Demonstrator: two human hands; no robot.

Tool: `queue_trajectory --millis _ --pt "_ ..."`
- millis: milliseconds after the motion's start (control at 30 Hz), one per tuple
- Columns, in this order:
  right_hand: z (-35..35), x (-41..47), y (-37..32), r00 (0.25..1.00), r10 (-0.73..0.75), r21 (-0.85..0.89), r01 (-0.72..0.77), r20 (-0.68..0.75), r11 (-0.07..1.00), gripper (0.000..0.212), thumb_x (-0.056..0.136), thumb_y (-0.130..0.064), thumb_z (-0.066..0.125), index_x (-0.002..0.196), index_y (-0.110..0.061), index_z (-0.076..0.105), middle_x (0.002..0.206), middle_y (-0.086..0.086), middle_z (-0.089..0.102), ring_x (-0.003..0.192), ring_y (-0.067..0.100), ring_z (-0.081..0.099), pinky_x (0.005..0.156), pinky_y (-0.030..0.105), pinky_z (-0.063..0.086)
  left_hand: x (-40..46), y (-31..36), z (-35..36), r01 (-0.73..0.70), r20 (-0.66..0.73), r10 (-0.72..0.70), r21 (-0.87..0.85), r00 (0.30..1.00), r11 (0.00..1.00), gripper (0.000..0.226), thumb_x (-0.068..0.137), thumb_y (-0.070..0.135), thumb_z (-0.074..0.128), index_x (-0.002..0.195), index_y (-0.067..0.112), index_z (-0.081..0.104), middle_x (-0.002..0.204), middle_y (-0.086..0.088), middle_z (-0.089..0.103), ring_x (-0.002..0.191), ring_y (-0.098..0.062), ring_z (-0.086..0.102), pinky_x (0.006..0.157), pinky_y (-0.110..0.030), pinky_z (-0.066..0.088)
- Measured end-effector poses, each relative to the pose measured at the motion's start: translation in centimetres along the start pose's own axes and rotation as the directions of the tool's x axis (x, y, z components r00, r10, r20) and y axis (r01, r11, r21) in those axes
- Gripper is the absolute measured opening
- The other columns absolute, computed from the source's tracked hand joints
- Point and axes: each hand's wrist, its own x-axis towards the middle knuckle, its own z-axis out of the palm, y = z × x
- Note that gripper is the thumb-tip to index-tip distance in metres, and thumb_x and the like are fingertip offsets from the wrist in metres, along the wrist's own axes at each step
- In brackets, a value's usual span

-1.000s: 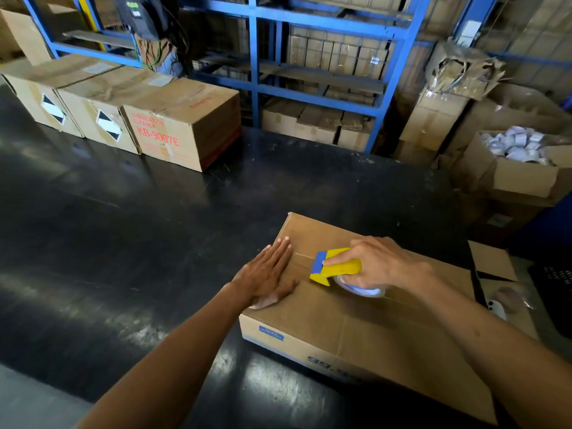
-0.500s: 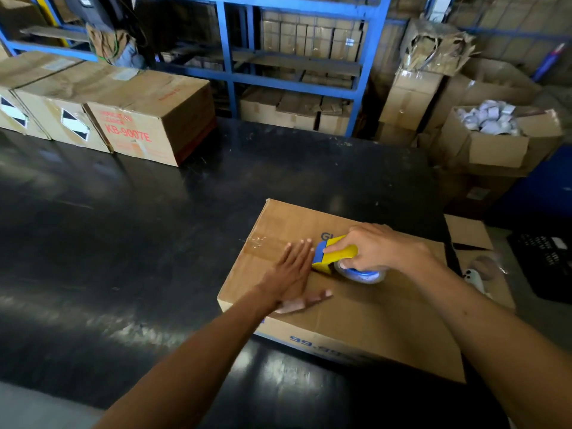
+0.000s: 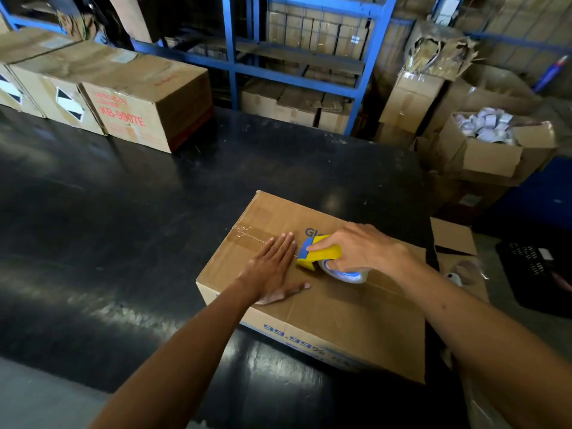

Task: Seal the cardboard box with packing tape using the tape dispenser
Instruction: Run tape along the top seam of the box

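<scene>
- Brown cardboard box (image 3: 334, 308) lies on the black tabletop (image 3: 154, 212), near its right end, in my head view.
- My left hand (image 3: 272, 270) presses flat, fingers straight, on the taped seam (image 3: 247, 238).
- My right hand (image 3: 356, 249) grips the yellow-and-blue tape dispenser (image 3: 322, 255) on the lid, just beside my left fingertips.
</scene>
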Motion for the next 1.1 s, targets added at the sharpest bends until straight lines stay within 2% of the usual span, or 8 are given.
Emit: queue_trajectory --millis 133,233,367,467,567,700,900,1100 --pt "0.0 -2.9 3.0 0.997 -0.002 -0.016 0.003 0.076 1.000 0.048 0.086 -0.054 0.059 0.132 -0.063 0.047 0.128 -0.008 0.063 0.095 0.018 0.057 0.065 0.027 0.038 0.2 -0.4 0.2 -0.013 0.029 0.014 -0.027 0.999 1.000 0.111 0.083 0.088 0.007 0.158 0.008 -0.009 0.166 -0.009 -0.017 0.153 -0.020 -0.019 0.126 -0.041 -0.005" --pt "0.6 -4.2 4.1 0.992 0.003 0.015 -0.005 0.129 1.000 0.049 0.088 -0.052 0.060 0.134 -0.060 0.046 0.138 -0.009 0.057 0.099 0.017 0.059 0.065 0.025 0.044 0.3 -0.4 0.4 -0.024 0.029 0.025 -0.028 0.999 0.999 0.109 0.086 0.087 0.010 0.158 0.008 -0.010 0.166 -0.009 -0.018 0.152 -0.020 -0.020 0.126 -0.041 -0.004" --pt "1.0 -3.7 3.9 0.996 0.007 -0.010 -0.006 0.087 1.000 0.047 0.085 -0.053 0.059 0.131 -0.059 0.051 0.134 -0.007 0.060 0.105 0.021 0.060 0.078 0.033 0.052 0.5 0.3 -0.3 0.033 0.057 -0.033 -0.009 0.998 0.999 0.112 0.084 0.088 0.017 0.158 0.008 -0.011 0.165 -0.009 -0.020 0.152 -0.021 -0.021 0.125 -0.042 -0.010" --pt "0.7 -3.4 3.9 0.996 0.003 0.038 -0.007 0.090 0.999 0.047 0.083 -0.049 0.063 0.129 -0.056 0.056 0.131 -0.007 0.063 0.103 0.021 0.061 0.078 0.034 0.053 1.1 3.7 -0.2 0.030 0.041 -0.029 -0.022 0.999 0.999 0.119 0.077 0.093 0.010 0.157 0.008 -0.014 0.162 -0.014 -0.024 0.150 -0.030 -0.024 0.123 -0.050 -0.011" --pt "1.0 -3.5 3.9 0.998 -0.001 0.034 -0.001 0.066 0.999 0.048 0.079 -0.050 0.063 0.125 -0.060 0.055 0.123 -0.008 0.066 0.100 0.023 0.062 0.076 0.036 0.051 2.0 7.1 0.7 -0.024 0.002 0.024 -0.068 1.000 0.997 0.119 0.075 0.092 0.001 0.156 0.006 -0.012 0.167 -0.012 -0.014 0.153 -0.021 -0.019 0.125 -0.042 -0.010" --pt "1.1 -3.3 4.0 0.999 -0.008 0.042 0.006 0.036 0.999 0.049 0.075 -0.050 0.063 0.122 -0.062 0.057 0.117 -0.007 0.068 0.098 0.024 0.062 0.071 0.034 0.047 2.3 7.2 0.7 -0.021 0.024 0.024 -0.097 0.999 0.995 0.114 0.083 0.087 0.021 0.157 0.007 -0.012 0.167 -0.007 -0.013 0.153 -0.015 -0.017 0.125 -0.036 -0.007" --pt "0.8 -4.0 4.1 0.999 -0.020 0.071 0.018 0.028 0.997 0.048 0.075 -0.050 0.064 0.122 -0.059 0.059 0.112 -0.005 0.068 0.096 0.023 0.061 0.066 0.035 0.045 2.1 7.3 0.3 -0.035 0.026 0.036 -0.043 0.999 0.998 0.119 0.074 0.092 0.000 0.155 0.007 -0.015 0.167 -0.007 -0.012 0.153 -0.016 -0.016 0.126 -0.037 -0.005" --pt "0.5 -7.4 7.3 0.989 -0.004 0.109 -0.012 0.146 0.994 0.048 0.077 -0.053 0.066 0.123 -0.061 0.056 0.104 -0.006 0.064 0.091 0.018 0.059 0.059 0.029 0.044 2.2 7.1 0.4 -0.068 0.046 0.069 -0.031 0.997 0.997 0.119 0.075 0.093 0.001 0.159 0.008 -0.007 0.167 -0.007 -0.013 0.152 -0.017 -0.018 0.126 -0.037 -0.006"
